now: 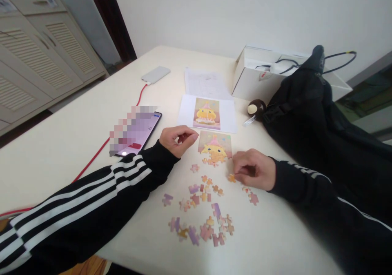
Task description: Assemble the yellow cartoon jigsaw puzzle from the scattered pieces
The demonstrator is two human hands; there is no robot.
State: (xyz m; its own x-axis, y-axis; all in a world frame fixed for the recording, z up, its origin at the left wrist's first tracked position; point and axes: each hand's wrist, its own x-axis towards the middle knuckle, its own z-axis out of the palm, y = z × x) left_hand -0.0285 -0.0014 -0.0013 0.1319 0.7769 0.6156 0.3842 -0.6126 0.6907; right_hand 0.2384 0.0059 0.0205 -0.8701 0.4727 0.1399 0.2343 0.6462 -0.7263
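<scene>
A partly joined jigsaw (214, 149) showing a yellow character in a pink hat lies on the cream table (76, 136). My left hand (177, 139) rests just left of it, fingers curled with the fingertips pinched together; I cannot make out anything in them. My right hand (252, 169) lies at the jigsaw's lower right corner, fingers closed and pinching an orange piece (231, 178) against the table. Several loose pink, purple and orange pieces (202, 209) are scattered in front of both hands.
A printed reference picture (207, 113) lies behind the jigsaw. A phone (136, 134) on a red cable (92, 158) sits at left, a power bank (155, 74) farther back. A white box (254, 81), a round brown toy (256, 107) and a black bag (321, 120) occupy the right.
</scene>
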